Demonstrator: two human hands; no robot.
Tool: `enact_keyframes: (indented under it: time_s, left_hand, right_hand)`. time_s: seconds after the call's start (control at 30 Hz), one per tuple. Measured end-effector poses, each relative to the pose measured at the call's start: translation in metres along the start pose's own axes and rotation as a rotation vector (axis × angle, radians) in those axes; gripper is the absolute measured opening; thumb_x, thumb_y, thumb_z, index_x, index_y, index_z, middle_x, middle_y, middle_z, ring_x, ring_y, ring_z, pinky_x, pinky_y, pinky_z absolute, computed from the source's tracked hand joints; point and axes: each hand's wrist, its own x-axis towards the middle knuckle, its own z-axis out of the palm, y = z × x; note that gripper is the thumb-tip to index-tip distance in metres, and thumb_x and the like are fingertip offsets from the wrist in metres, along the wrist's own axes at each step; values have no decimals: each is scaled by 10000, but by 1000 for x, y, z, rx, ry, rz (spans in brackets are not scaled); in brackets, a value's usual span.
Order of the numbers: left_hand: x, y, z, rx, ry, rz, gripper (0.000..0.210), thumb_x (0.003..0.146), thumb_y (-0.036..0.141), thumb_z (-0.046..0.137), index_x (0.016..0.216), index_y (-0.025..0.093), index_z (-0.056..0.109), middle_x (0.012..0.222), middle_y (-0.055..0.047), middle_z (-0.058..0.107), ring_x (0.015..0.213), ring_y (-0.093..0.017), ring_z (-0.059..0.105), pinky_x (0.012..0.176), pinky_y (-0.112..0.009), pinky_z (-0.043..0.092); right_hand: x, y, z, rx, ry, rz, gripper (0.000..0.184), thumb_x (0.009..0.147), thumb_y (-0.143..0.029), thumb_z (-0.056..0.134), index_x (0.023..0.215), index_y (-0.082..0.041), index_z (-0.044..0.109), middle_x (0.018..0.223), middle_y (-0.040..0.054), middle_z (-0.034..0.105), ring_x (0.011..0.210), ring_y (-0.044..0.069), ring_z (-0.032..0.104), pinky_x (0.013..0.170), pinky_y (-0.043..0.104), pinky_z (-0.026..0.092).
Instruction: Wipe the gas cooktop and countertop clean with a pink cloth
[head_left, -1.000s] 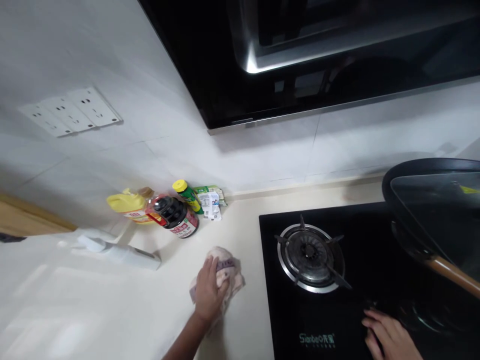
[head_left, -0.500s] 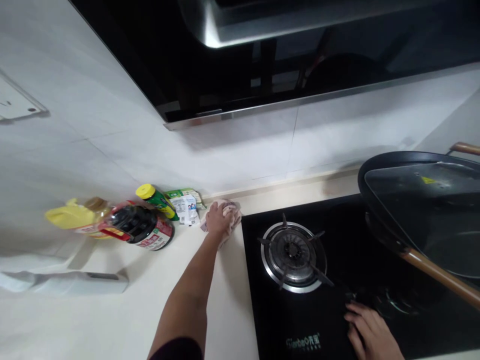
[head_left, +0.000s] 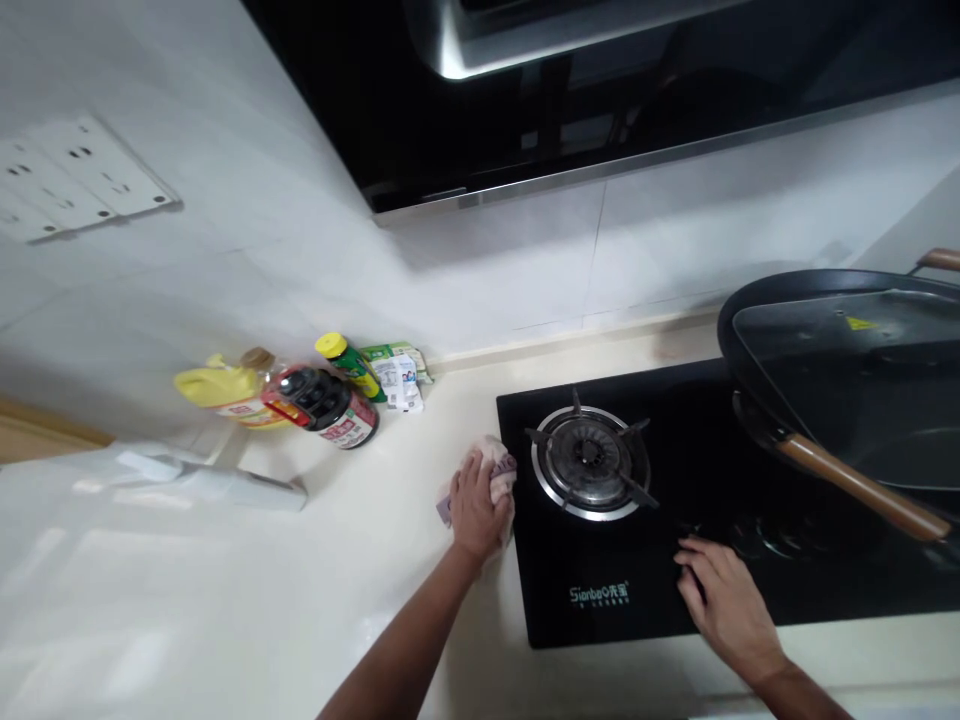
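Pale bench (head_left: 225, 590) spans lower left, glare-streaked, below a whitish wall (head_left: 480, 290) and black range hood (head_left: 450, 130); bunched cloth (head_left: 505, 478) lies on it just below frame centre, at the left edge of the black hob (head_left: 562, 622), left hand's (head_left: 478, 510) fingers curled over it, right hand's (head_left: 727, 602) loosely bent at the hob, lower right.

One black glass hob (head_left: 682, 430) bears one round silver-rimmed burner (head_left: 590, 453) in view and one large black pan (head_left: 787, 287). Left of the hob: one pale crumpled cloth (head_left: 501, 472), at least three bottles (head_left: 330, 400) (yellow, dark, green), three white rectangular wall sockets (head_left: 109, 170).
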Motion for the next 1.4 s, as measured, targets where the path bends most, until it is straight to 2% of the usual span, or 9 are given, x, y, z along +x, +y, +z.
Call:
enact_keyframes:
  time_s: [0.27,0.37,0.43,0.57,0.7,0.87,1.0,1.17,1.4]
  left_hand:
    - [-184,-6,-2,8,56,231,729,853,323,607,1558,255,431,1653,-130,444,1567,-330,350,1226,-579,360]
    - [-231,-22,-4,58,53,311,737,791,381,685,1499,283,504,1615,-130,499,1526,-346,419,1200,-576,379]
    - [-242,-26,-6,100,68,327,727,747,347,712,1452,285,546,1585,-135,536,1492,-357,464,1193,-589,370]
    - [-203,-14,-12,98,42,261,660,796,334,699,1437,253,563,1669,-139,416,1554,-377,357,1221,-611,329]
    - [-99,0,-15,51,82,69,657,884,363,655,1511,241,503,1717,-127,324,1605,-368,231,1251,-583,301]
    - [39,-11,-9,28,72,-95,558,938,425,613,1470,277,540,1646,-90,453,1549,-324,335,1266,-546,277]
    - [97,-33,-6,38,63,-143,518,916,500,649,1386,285,612,1628,-108,467,1533,-342,348,1230,-547,317]
    - [77,-88,-28,75,73,-240,499,910,437,664,1386,298,608,1605,-97,494,1485,-284,432,1223,-471,340]
    - [-60,-184,-86,166,95,-546,545,912,391,629,1436,248,580,1629,-118,465,1517,-276,406,1256,-422,317]
  right_hand:
    - [-4,8,1,11,-12,-5,159,970,-278,515,1019,-221,656,1111,105,698,1061,293,632,923,462,483]
    - [-5,11,0,11,-13,-29,172,970,-299,513,1020,-219,657,1111,106,700,1052,290,636,917,456,483]
    - [-5,12,0,-3,-27,-31,178,972,-301,505,1016,-214,654,1120,111,698,1049,287,637,915,454,484]
    - [-6,13,1,-28,-30,-35,194,978,-305,485,1002,-210,652,1109,114,703,1032,288,640,899,457,487]
    - [-11,20,5,-16,-14,-62,204,975,-334,492,1006,-221,658,1075,101,715,1013,286,654,896,456,490]
    - [-16,31,10,-6,-2,-56,215,953,-357,512,994,-228,679,1066,94,733,998,288,677,883,452,495]
    - [-15,33,7,-5,6,-98,196,942,-346,533,986,-233,687,1050,79,742,972,272,684,886,437,494]
    - [-13,31,2,1,19,-110,203,951,-351,527,977,-228,686,1038,85,741,972,279,676,892,448,491]
    - [-15,38,5,30,-7,-92,245,935,-382,502,914,-227,691,1005,109,746,949,299,692,852,479,501]
